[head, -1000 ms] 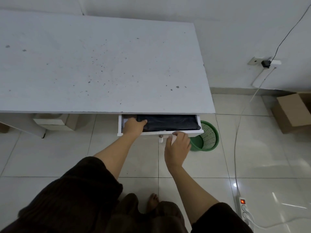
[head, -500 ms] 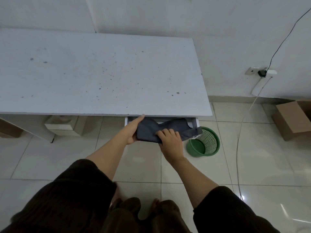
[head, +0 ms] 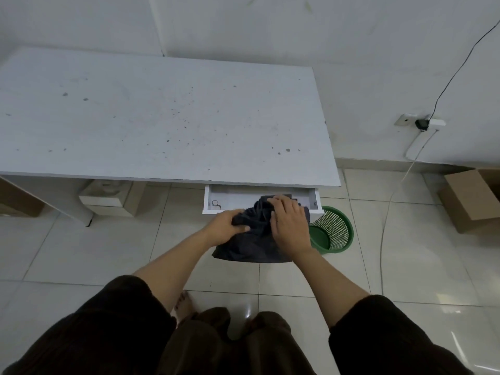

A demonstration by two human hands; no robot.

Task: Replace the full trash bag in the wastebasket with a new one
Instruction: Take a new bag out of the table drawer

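Observation:
A dark grey trash bag (head: 251,246) hangs in front of the open white drawer (head: 235,196), bunched at the top and loose below. My left hand (head: 226,228) grips its left side, thumb curled over the folds. My right hand (head: 290,226) lies over the bag's right side with fingers bent into the bunched plastic. The green mesh wastebasket (head: 334,231) stands on the floor just right of the drawer, and its inside looks bare, with no bag in it.
The white table (head: 162,117) fills the upper left, its drawer pulled out under the right end. Cardboard boxes (head: 470,198) sit by the right wall. A white cable (head: 385,220) trails across the tiled floor from a wall socket (head: 418,123). A small box (head: 108,197) sits under the table.
The bag has come out of the drawer and now hangs lower in front of it. Both hands moved down and closer together on it.

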